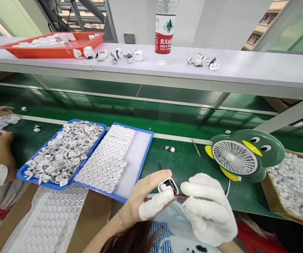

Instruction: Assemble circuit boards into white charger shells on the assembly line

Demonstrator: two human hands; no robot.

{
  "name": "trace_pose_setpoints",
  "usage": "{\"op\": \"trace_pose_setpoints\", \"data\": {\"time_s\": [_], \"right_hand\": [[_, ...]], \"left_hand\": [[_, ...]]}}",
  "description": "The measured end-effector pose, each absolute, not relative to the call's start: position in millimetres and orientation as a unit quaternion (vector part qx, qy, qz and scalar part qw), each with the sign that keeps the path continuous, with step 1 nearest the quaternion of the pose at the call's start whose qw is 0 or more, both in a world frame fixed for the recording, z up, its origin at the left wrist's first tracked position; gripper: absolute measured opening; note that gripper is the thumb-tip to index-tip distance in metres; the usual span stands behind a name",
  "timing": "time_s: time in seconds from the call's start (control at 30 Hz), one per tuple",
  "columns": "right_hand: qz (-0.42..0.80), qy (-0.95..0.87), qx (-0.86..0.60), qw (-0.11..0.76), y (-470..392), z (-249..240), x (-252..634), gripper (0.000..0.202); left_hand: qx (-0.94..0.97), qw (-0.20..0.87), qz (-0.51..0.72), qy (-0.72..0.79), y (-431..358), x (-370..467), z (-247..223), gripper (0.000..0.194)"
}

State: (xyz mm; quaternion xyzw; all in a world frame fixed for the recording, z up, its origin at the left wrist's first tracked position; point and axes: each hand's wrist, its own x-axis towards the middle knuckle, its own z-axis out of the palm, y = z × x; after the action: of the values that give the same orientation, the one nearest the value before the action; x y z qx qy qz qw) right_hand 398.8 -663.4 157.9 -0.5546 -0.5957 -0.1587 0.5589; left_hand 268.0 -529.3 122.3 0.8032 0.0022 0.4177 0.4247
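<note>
My left hand (151,198), with a white cover on its thumb, holds a small white plastic housing (160,186) tilted, its hollow side up. Dark parts show inside the housing. From it a red wire (180,197) runs to my right hand (210,211), which wears a white glove. The gloved fingertips are pinched together at the wire's far end; what else they may hold there is mostly hidden. Just left of the hands lies a blue tray (143,154) with rows of white housings (104,158).
Another blue tray (105,127) is heaped with wired white parts. Tweezers (196,147), a wired piece (172,149) and a green fan (246,154) occupy the bench, with a carton (275,200) at right. The shelf carries a red tray (48,52) and bottle (164,35). A co-worker's hand (2,138) is at left.
</note>
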Motion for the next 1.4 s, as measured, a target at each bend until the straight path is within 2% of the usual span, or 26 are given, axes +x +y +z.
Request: {"op": "trace_pose_setpoints", "data": {"time_s": [0.1, 0.23, 0.3, 0.37, 0.47, 0.53, 0.6, 0.67, 0.83, 1.3, 1.4], "right_hand": [[-0.167, -0.595, -0.569, 0.543, -663.5, 159.9, 400.3, 0.022], [-0.170, -0.592, -0.575, 0.540, -662.9, 163.0, 400.8, 0.020], [-0.148, -0.586, -0.580, 0.546, -661.4, 158.8, 400.2, 0.019], [-0.072, -0.552, -0.586, 0.588, -658.6, 147.6, 398.7, 0.016], [0.061, -0.479, -0.561, 0.672, -653.1, 122.1, 394.9, 0.048], [0.105, -0.474, -0.559, 0.672, -650.1, 107.3, 392.5, 0.062], [0.129, -0.492, -0.585, 0.631, -649.1, 99.4, 390.9, 0.059], [0.135, -0.504, -0.607, 0.600, -650.2, 97.8, 390.2, 0.052], [0.126, -0.481, -0.626, 0.601, -656.1, 98.6, 389.5, 0.040], [0.158, -0.521, -0.603, 0.583, -630.9, 90.9, 373.0, 0.030], [0.177, -0.526, -0.648, 0.522, -619.7, 79.1, 380.2, 0.032]], "left_hand": [[0.832, 0.326, 0.447, -0.031, -527.9, 271.5, 134.9, 0.052], [0.835, 0.343, 0.431, 0.022, -529.4, 277.0, 144.0, 0.044], [0.826, 0.379, 0.415, 0.049, -531.0, 280.4, 143.5, 0.035], [0.794, 0.453, 0.403, 0.055, -533.6, 284.0, 139.5, 0.026], [0.670, 0.590, 0.441, 0.087, -538.7, 289.8, 132.0, 0.036], [0.577, 0.659, 0.460, 0.143, -539.7, 294.8, 131.6, 0.033], [0.494, 0.717, 0.448, 0.205, -535.9, 301.4, 136.6, 0.024], [0.401, 0.767, 0.432, 0.254, -526.4, 308.7, 144.2, 0.025], [0.129, 0.839, 0.406, 0.338, -495.4, 316.2, 151.3, 0.015], [0.053, 0.836, 0.419, 0.350, -486.6, 284.0, 143.5, 0.015], [0.054, 0.832, 0.422, 0.355, -485.0, 276.0, 139.1, 0.016]]}}
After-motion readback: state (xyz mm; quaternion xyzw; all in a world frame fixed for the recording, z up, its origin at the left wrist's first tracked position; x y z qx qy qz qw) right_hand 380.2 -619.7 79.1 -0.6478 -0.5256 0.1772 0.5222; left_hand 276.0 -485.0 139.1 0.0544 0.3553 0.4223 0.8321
